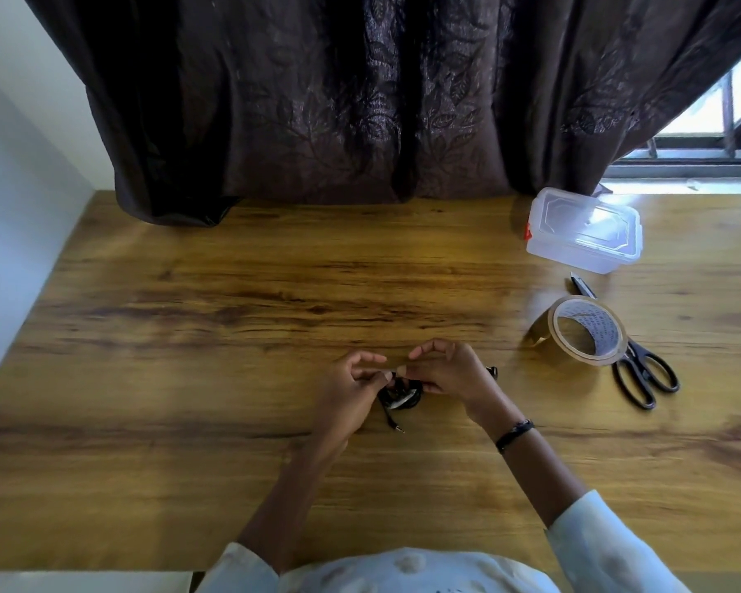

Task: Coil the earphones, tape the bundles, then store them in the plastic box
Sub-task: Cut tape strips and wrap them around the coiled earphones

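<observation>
Nearest, the left hand (pixel 354 385) and right hand (pixel 441 372) meet over the black earphones (pixel 398 398) low above the worktop (pixel 232 318). Each grip pinches the bundle, apparently to hold the coils while a small strip is pressed round. Farther right lie the tape roll (pixel 587 331) and scissors (pixel 642 374) within reach; beyond, the closed plastic box (pixel 584 231) awaits.

A wood-grain counter (pixel 189 336) fills the view. Behind it hangs a dark brown leaf-patterned curtain (pixel 360 100); left of the curtain, a white wall (pixel 14 186); right, a bright barred window (pixel 728 113).
</observation>
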The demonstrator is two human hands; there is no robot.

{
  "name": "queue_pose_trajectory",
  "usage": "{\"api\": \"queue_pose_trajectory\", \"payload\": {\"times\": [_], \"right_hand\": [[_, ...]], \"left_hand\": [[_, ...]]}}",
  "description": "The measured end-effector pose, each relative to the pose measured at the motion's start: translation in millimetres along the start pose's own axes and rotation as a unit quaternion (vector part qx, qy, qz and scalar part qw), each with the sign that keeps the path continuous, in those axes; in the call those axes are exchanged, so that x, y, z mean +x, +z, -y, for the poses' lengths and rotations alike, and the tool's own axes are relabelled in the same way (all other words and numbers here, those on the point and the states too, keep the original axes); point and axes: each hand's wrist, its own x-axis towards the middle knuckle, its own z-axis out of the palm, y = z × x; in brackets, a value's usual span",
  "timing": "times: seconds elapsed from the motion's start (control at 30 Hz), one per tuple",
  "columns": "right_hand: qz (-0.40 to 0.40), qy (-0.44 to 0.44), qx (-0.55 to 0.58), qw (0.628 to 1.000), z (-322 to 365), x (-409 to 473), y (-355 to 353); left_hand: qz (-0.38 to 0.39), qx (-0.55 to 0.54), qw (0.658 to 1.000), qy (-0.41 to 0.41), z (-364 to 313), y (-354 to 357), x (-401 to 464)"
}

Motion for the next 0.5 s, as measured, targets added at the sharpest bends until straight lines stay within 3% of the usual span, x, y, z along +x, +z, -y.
{"api": "queue_pose_trajectory", "payload": {"times": [0.33,0.5], "right_hand": [[-0.055,-0.159,-0.172,0.971,-8.7,11.6,8.8],[-0.043,-0.171,-0.198,0.964,-9.6,18.5,1.7]], "left_hand": [[-0.079,0.149,0.978,0.125,1.4,4.8,7.9],[-0.093,0.166,0.971,0.145,4.1,5.8,9.4]]}}
